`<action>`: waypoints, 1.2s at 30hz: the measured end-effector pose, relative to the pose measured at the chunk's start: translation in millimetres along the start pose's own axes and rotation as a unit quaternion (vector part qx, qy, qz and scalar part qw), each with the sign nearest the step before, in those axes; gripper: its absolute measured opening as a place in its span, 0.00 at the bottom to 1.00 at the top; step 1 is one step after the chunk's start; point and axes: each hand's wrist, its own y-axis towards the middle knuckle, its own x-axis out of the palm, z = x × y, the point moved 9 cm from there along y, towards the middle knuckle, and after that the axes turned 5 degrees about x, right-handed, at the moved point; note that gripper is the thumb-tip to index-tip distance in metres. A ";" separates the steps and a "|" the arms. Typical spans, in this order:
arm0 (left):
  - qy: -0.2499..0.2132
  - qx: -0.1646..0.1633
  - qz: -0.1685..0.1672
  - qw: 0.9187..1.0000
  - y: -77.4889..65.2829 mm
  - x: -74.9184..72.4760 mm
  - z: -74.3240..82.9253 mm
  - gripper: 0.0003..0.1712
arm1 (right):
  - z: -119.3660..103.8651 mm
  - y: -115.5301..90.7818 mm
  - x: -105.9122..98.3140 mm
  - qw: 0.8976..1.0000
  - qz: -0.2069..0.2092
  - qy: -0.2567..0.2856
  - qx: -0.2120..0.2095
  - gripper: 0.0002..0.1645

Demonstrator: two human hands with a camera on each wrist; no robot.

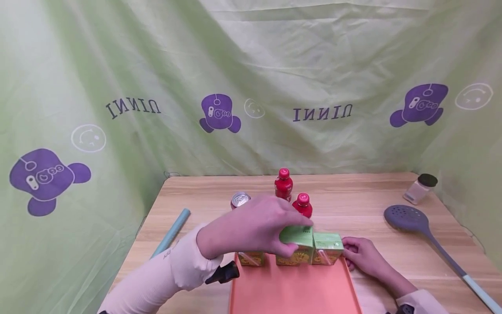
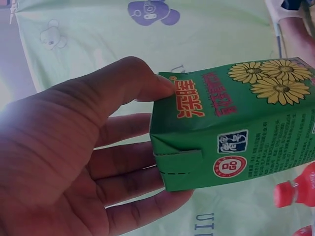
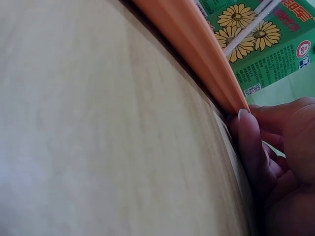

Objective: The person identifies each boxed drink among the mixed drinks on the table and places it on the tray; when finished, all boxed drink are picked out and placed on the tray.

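In the head view my left hand (image 1: 260,224) grips a green drink carton (image 1: 300,237) with yellow flowers on it, at the far part of the orange tray (image 1: 294,288). The left wrist view shows the thumb on one side of that carton (image 2: 231,118) and the fingers along the other. A second carton (image 1: 328,245) with a straw on its front stands close on its right. Another carton (image 1: 251,260) is on the left, partly hidden by my forearm. My right hand (image 1: 364,257) holds the tray's right edge, its thumb against the rim (image 3: 216,59).
Two red bottles (image 1: 283,185) and a can (image 1: 240,199) stand behind the tray. Toward the right lie a grey slotted spoon (image 1: 408,218) and a tilted jar (image 1: 419,189) with a black lid. A blue-green rod (image 1: 172,231) lies at the left on the wooden table.
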 end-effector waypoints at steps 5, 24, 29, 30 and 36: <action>-0.004 -0.011 -0.008 1.000 -10.5 10.3 -1.0 0.22 | 1.0 0.2 0.2 1.000 0.001 0.000 -0.002 0.09; -0.001 -0.059 -0.037 0.998 -43.8 37.0 -19.2 0.22 | -1.7 1.2 -1.3 1.000 0.001 0.003 0.000 0.10; -0.002 -0.056 -0.023 0.998 -49.7 39.0 -17.1 0.20 | 0.5 2.0 0.9 1.000 -0.003 0.007 0.010 0.10; -0.002 -0.058 -0.017 0.998 -51.5 38.7 -16.5 0.20 | 0.6 2.2 0.9 1.000 -0.002 0.005 0.011 0.11; -0.013 -0.079 -0.008 0.997 -63.1 43.0 -15.6 0.24 | 0.7 1.3 0.1 1.000 0.003 -0.001 0.013 0.10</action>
